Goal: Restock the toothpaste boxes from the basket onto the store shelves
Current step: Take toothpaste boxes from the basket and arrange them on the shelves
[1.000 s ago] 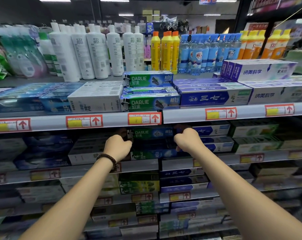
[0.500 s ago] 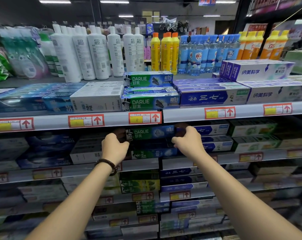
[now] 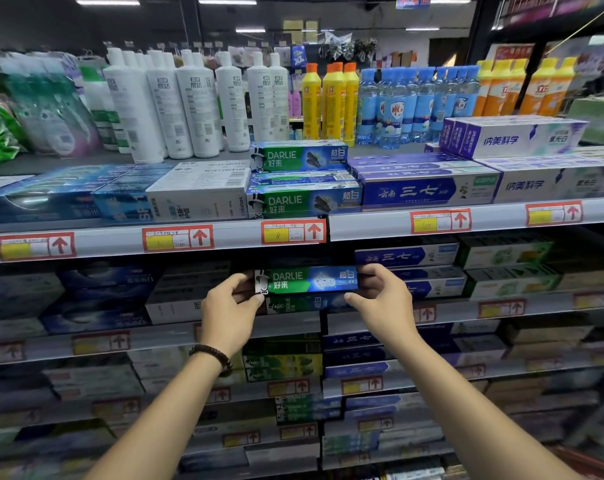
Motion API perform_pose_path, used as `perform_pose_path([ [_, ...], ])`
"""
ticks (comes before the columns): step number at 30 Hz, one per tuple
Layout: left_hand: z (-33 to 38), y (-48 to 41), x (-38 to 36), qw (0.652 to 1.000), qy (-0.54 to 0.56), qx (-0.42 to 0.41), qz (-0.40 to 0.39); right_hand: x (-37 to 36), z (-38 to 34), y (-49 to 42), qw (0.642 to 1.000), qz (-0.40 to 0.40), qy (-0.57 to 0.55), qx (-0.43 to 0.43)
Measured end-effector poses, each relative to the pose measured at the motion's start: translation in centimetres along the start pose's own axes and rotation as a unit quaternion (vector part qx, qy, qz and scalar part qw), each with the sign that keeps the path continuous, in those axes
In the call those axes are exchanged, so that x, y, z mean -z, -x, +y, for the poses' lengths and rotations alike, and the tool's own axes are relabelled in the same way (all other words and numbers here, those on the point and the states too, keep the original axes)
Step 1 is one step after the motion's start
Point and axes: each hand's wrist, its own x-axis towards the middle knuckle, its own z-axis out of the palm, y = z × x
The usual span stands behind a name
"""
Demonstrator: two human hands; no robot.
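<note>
A green and blue Darlie toothpaste box (image 3: 307, 280) lies lengthwise at the front of the second shelf (image 3: 276, 329), on top of another Darlie box (image 3: 302, 303). My left hand (image 3: 229, 315) pinches its left end between thumb and fingers. My right hand (image 3: 383, 303) grips its right end the same way. A dark bead bracelet sits on my left wrist. More Darlie boxes (image 3: 302, 202) are stacked on the shelf above. The basket is out of view.
The top shelf (image 3: 380, 223) carries white bottles (image 3: 175, 105), yellow bottles (image 3: 328, 98), blue water bottles (image 3: 408, 105) and rows of toothpaste boxes. Blue-white boxes (image 3: 421, 271) stand right of my hands. Lower shelves hold more boxes behind red price tags (image 3: 293, 232).
Both hands drew back from deep in the second shelf. The Darlie box between them has come forward and sits lower, now fully readable at the shelf front.
</note>
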Motion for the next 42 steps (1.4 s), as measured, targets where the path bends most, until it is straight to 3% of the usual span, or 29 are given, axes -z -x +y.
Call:
perform_pose_path([
  [11, -0.7, 0.8, 0.3, 0.999, 0.039, -0.027, 0.024, -0.2, 0.5, 0.7, 0.999, 0.016, -0.037, 0.013],
  [24, -0.6, 0.5, 0.1, 0.997, 0.069, -0.01, 0.032, -0.5, 0.3, 0.7, 0.994, 0.034, -0.093, -0.037],
  [28, -0.2, 0.2, 0.1, 0.997, 0.074, 0.009, 0.03, -0.6, -0.1, 0.8, 0.995, 0.053, -0.073, -0.042],
  [34, 0.1, -0.7, 0.7, 0.997, 0.07, -0.01, -0.042, -0.6, -0.8, 0.3, 0.991, 0.08, -0.081, -0.066],
  [42, 0.9, -1.8, 1.1, 1.0, 0.004, 0.02, 0.005, -1.6, -1.1, -1.3, 0.994, 0.066, -0.025, -0.088],
])
